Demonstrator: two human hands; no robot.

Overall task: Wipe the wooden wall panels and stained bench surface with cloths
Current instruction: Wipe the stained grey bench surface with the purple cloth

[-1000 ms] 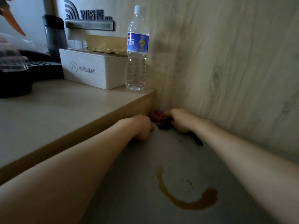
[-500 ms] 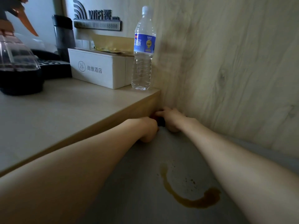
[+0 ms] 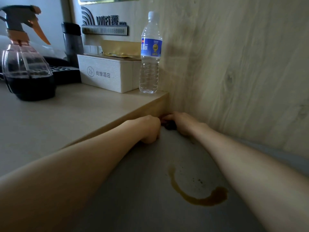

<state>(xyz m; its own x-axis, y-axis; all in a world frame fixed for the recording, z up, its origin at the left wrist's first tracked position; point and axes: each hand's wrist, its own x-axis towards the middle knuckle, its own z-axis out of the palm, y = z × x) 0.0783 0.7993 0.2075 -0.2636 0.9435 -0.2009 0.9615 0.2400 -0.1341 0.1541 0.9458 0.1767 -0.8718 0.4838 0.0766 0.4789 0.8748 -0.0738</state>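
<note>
My right hand (image 3: pixel 183 123) grips a dark cloth (image 3: pixel 169 126) pushed into the corner where the light wooden wall panel (image 3: pixel 234 72) meets the grey bench surface (image 3: pixel 133 190). Only a small part of the cloth shows, between the two hands. Close to its left, my left hand (image 3: pixel 150 129) is curled into a fist against the side of the wooden shelf (image 3: pixel 147 108), and no cloth shows in it. A brown curved stain (image 3: pixel 192 196) lies on the bench between my forearms.
On the wooden shelf top (image 3: pixel 66 124) to the left stand a water bottle (image 3: pixel 150 52) at the wall, a white box (image 3: pixel 107 74), a spray bottle (image 3: pixel 25 64) with dark liquid, and a dark flask (image 3: pixel 71 42). A wifi sign (image 3: pixel 103 24) hangs behind them.
My right hand has pushed the cloth deeper into the corner, so less of it shows. Both hands have drawn closer together, and the view has shifted left.
</note>
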